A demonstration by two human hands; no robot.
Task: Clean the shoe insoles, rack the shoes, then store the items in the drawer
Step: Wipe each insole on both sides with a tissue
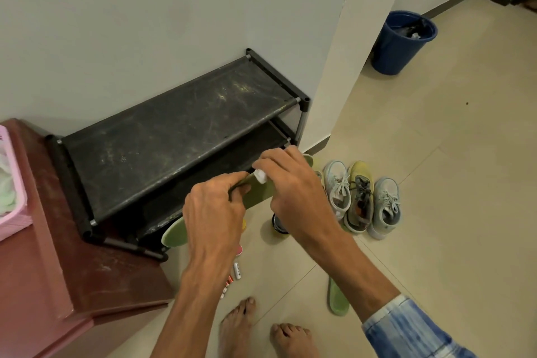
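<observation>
My left hand (pixel 213 212) grips a green insole (pixel 258 193) by its near end and holds it in the air in front of the black shoe rack (pixel 180 131). My right hand (pixel 290 183) pinches a small white wad (pixel 260 176) and presses it on the insole's top face. A second green insole (pixel 174 232) leans by the rack's foot. A third insole (pixel 338 298) lies flat on the floor near my right arm. Three sneakers (pixel 360 197) stand side by side to the right of the rack.
A maroon plastic drawer unit (pixel 43 256) stands at the left with a pink basket (pixel 13 183) on top. A small dark jar (pixel 280 225) and several small items (pixel 236 270) lie on the tiles. A blue bin (pixel 402 41) stands far right. My bare feet (pixel 261 331) are below.
</observation>
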